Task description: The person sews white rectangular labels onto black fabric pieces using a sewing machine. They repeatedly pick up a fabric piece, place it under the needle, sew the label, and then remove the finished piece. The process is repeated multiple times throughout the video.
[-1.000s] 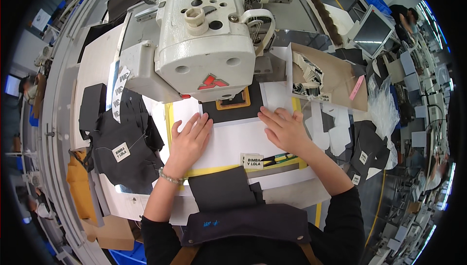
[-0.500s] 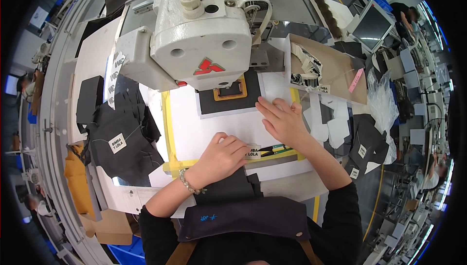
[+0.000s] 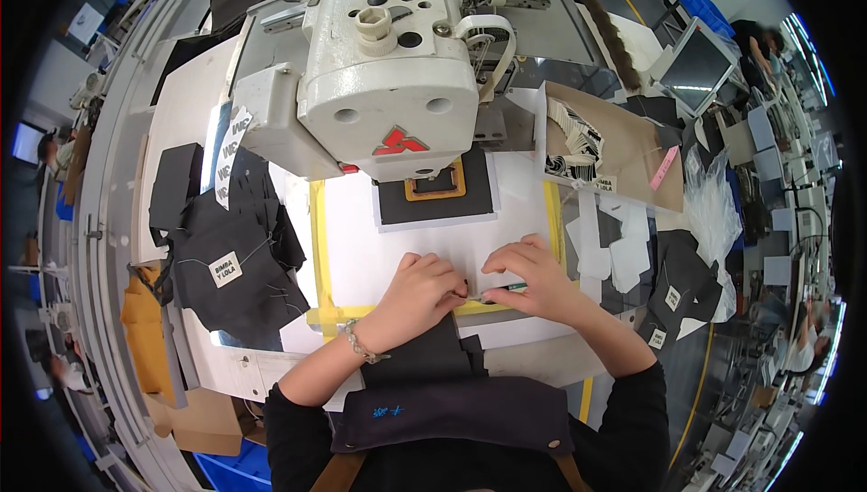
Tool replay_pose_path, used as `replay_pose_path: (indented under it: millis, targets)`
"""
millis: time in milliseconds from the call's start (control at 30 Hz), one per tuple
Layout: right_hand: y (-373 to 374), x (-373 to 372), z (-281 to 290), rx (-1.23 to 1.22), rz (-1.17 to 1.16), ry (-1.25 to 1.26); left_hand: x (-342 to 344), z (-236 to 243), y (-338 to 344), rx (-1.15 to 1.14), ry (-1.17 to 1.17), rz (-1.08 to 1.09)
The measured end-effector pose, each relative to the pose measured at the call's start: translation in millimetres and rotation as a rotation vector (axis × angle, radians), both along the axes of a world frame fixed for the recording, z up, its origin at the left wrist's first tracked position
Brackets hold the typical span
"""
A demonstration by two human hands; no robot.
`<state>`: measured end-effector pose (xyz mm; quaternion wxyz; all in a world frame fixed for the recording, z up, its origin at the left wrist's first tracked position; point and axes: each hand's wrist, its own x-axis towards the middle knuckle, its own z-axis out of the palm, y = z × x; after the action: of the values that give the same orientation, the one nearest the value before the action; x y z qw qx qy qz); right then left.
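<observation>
My left hand [image 3: 422, 298] is closed near the front edge of the white work surface [image 3: 379, 262]. Its thumb and fingertips pinch a small pale label, now almost wholly covered by the fingers. Facing it, my right hand [image 3: 539, 284] has bent fingers, with a gap between thumb and forefinger. Under that hand, part of a green-handled tool [image 3: 517, 288] shows; its rest is hidden. Farther off, a black panel [image 3: 438, 212] lies on a pale backing beneath the white sewing machine head [image 3: 388, 95]. A yellow-brown frame [image 3: 435, 197] rests on the panel.
Stacked black pieces [image 3: 217, 235] with a label and loose threads lie left. At right stand an open box [image 3: 655, 122] of labels, a clear plastic bag [image 3: 710, 185] and more black pieces [image 3: 675, 262]. Yellow tape [image 3: 319, 239] borders the work surface. A monitor [image 3: 694, 57] stands behind.
My right hand has come down from beside the black panel to the green-handled tool, close to my left hand. The label, visible before, is now mostly covered. The whole view has shifted slightly.
</observation>
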<state>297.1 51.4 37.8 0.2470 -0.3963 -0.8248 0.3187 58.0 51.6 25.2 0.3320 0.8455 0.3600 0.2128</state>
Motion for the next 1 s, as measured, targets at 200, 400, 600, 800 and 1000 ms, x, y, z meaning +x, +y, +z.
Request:
replay_pose_path:
  millis: [200,400,600,800,1000]
  targets:
    - [2.1,-19.4,-1.5,-0.569,0.007,0.272,-14.1,11.7,9.8,-0.382,-0.244,0.106]
    - [9.6,-30.8,-13.3,-0.531,0.077,0.29,-30.9,8.2,8.3,-0.505,-0.199,0.209]
    - [33.4,-44.8,-15.8,-0.435,0.051,0.253,-38.4,2.9,13.9,-0.448,-0.261,0.293]
    - [103.0,-46.6,-22.9,-0.38,-0.1,0.214,-38.0,8.3,41.7,0.265,0.0,0.305]
    - [136.7,-52.6,-23.5,-0.345,-0.123,0.074,-28.6,-7.1,46.9,0.434,0.269,0.233]
